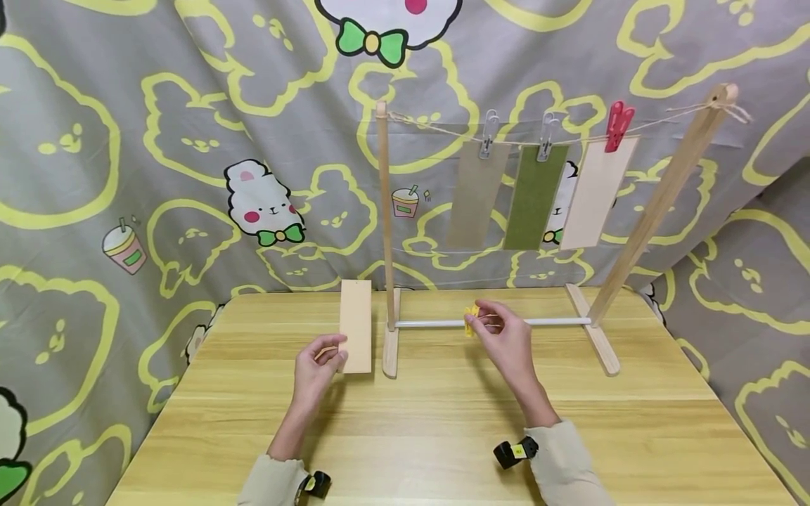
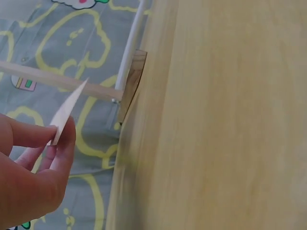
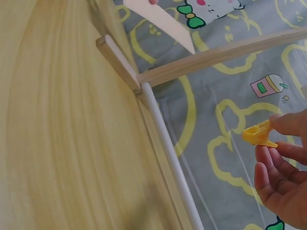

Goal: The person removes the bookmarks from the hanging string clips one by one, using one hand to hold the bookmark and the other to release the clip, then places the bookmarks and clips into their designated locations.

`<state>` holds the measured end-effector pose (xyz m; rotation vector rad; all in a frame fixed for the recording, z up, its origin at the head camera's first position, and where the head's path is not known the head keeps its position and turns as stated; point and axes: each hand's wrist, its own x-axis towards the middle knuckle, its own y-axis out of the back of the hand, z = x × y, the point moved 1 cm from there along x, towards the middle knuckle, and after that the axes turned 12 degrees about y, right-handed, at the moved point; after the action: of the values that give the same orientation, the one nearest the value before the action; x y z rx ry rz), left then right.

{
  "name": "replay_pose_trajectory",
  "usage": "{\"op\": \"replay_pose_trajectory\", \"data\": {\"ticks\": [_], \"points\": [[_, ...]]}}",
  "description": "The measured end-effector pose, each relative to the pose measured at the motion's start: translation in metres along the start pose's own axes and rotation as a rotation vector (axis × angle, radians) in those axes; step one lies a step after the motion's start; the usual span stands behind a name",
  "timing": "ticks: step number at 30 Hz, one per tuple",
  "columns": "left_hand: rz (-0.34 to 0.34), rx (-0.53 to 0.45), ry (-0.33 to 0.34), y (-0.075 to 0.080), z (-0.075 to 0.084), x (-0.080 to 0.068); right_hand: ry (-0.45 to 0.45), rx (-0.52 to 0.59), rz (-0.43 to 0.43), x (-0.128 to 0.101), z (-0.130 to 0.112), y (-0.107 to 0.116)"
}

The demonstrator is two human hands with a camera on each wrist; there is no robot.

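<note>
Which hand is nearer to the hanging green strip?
Right. The right hand pinches a yellow clothespin below the green strip; the left hand holds a beige strip farther off, to the left.

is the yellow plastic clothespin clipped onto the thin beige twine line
No, the person's right hand pinches the yellow plastic clothespin well below the thin beige twine line.

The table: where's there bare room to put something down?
There's bare room on the table between the sleeves, left of the left hand, and right of the stand's right foot. It's crowded at the back middle: the cream card in the left hand, the yellow clip in the right hand, and the stand's white rod.
</note>
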<state>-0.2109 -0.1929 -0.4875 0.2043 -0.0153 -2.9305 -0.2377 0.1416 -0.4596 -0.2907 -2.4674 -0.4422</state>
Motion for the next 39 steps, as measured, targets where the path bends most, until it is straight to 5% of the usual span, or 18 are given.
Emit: {"op": "replay_pose_trajectory", "data": {"ticks": [18,39], "points": [[-0.028,0.13,0.026,0.0,-0.007,0.004,-0.046,-0.128,-0.129,-0.009,0.011,-0.022],[-0.082,0.164,0.082,0.002,-0.011,0.001,-0.117,-0.189,-0.243,-0.017,0.024,-0.036]]}}
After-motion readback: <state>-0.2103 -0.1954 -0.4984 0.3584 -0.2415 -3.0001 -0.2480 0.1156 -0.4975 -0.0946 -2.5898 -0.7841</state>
